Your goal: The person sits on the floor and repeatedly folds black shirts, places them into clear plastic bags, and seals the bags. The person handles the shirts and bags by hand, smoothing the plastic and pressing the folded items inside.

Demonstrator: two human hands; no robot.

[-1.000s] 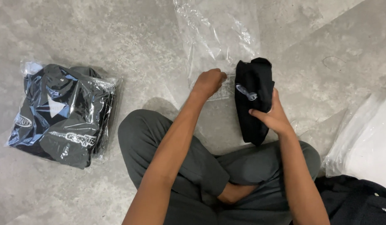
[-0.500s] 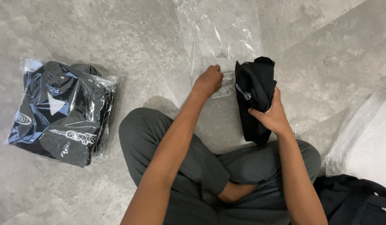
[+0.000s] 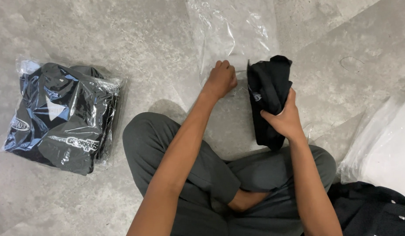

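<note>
Left hand (image 3: pixel 220 80) pinches the clear plastic bag (image 3: pixel 233 30); right hand (image 3: pixel 284 119) grips a folded black garment (image 3: pixel 268 87) beside it.

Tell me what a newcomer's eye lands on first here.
The right hand grips a folded black garment at centre, with the left hand fisted on a clear bag lying on the floor just beyond. At far left lies a stack of bagged clothes.

A bagged stack of dark garments (image 3: pixel 62 116) lies on the grey floor (image 3: pixel 123 39). Clear plastic bags (image 3: pixel 381 148) sit opposite, beside a black garment (image 3: pixel 377 214).
</note>
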